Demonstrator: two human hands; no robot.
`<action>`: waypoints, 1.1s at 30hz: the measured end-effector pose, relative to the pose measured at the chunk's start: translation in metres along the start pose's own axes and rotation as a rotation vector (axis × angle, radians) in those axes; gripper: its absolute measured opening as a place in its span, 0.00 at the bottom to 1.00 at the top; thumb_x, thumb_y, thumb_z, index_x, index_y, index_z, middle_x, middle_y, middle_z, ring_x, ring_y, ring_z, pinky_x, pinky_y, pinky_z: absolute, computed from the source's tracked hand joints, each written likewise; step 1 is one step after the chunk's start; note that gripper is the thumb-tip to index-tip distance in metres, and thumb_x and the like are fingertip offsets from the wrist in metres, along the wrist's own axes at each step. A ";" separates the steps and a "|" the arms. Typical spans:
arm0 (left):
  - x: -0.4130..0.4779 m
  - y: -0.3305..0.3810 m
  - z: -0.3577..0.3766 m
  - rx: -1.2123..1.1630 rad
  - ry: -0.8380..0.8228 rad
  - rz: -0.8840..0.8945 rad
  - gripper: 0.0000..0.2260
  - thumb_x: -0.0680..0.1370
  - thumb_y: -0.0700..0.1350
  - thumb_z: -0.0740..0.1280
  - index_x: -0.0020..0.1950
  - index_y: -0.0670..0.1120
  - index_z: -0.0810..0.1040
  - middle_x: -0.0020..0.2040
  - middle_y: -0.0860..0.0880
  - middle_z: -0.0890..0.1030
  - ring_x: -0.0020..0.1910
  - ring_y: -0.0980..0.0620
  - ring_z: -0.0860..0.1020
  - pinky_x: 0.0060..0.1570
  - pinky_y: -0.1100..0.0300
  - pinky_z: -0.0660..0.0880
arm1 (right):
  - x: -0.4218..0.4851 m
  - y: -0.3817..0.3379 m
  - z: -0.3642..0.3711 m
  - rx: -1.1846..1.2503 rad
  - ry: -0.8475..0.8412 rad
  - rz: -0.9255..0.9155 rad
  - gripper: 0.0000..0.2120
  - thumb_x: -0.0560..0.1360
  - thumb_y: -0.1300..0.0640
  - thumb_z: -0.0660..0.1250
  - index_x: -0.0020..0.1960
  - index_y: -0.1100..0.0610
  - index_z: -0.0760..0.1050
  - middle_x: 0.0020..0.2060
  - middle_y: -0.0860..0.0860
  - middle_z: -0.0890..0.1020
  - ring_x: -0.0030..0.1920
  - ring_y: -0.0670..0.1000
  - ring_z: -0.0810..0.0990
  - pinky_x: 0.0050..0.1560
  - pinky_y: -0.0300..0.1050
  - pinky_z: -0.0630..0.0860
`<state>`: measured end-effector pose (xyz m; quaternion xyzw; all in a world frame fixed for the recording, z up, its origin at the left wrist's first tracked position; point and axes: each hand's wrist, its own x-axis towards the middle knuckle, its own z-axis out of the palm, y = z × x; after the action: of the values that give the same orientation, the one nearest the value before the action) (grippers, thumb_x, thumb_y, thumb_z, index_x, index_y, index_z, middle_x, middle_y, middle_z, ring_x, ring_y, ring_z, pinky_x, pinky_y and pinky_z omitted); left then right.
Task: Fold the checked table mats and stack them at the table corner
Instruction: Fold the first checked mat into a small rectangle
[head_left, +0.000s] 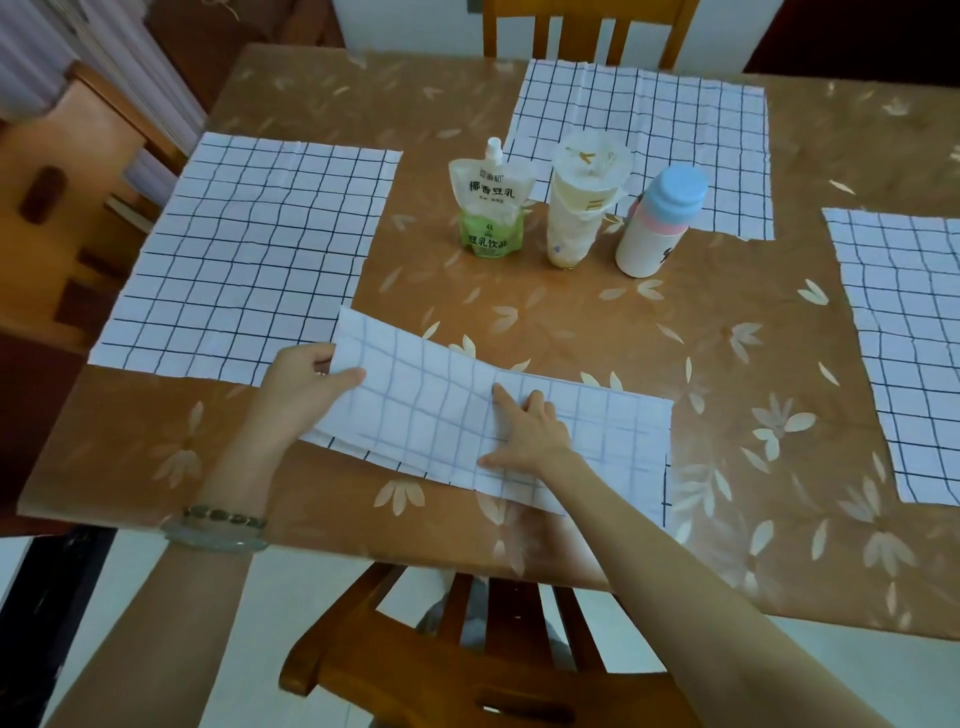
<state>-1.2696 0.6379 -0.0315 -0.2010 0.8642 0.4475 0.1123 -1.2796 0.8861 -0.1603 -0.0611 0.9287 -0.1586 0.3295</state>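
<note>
Where it lies doubled — folded mat (498, 421), pale-gridded underside up; left hand (306, 382) pinching its end, right hand (524, 431) flat, fingers spread.

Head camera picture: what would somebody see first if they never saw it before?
Probably the two hands at the near table edge: the left hand grips one end of a half-folded checked mat, while the right hand presses flat on its middle. Next, three more checked mats lie open at the left, far and right, with three drink containers standing mid-table.
</note>
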 end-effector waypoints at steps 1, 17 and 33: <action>-0.003 0.007 0.002 0.002 -0.012 0.024 0.06 0.75 0.41 0.69 0.52 0.48 0.80 0.43 0.57 0.80 0.43 0.58 0.78 0.38 0.61 0.72 | 0.000 -0.001 -0.001 -0.005 -0.007 0.000 0.51 0.63 0.39 0.73 0.75 0.43 0.45 0.62 0.57 0.61 0.63 0.60 0.64 0.58 0.56 0.72; -0.058 0.092 0.123 0.112 -0.329 0.322 0.09 0.73 0.45 0.65 0.47 0.40 0.77 0.36 0.41 0.77 0.32 0.50 0.72 0.37 0.58 0.68 | -0.085 0.144 -0.024 0.242 0.252 0.174 0.30 0.70 0.52 0.73 0.70 0.54 0.69 0.59 0.56 0.70 0.58 0.53 0.72 0.56 0.35 0.67; -0.072 0.072 0.298 0.471 -0.304 0.397 0.11 0.79 0.42 0.59 0.59 0.42 0.73 0.55 0.43 0.77 0.53 0.42 0.77 0.49 0.52 0.71 | -0.088 0.146 -0.025 1.076 0.475 0.355 0.15 0.76 0.50 0.65 0.34 0.55 0.79 0.31 0.48 0.79 0.34 0.45 0.75 0.38 0.38 0.69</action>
<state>-1.2336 0.9372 -0.1230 0.0718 0.9393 0.2737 0.1938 -1.2288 1.0490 -0.1383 0.3063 0.7626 -0.5571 0.1195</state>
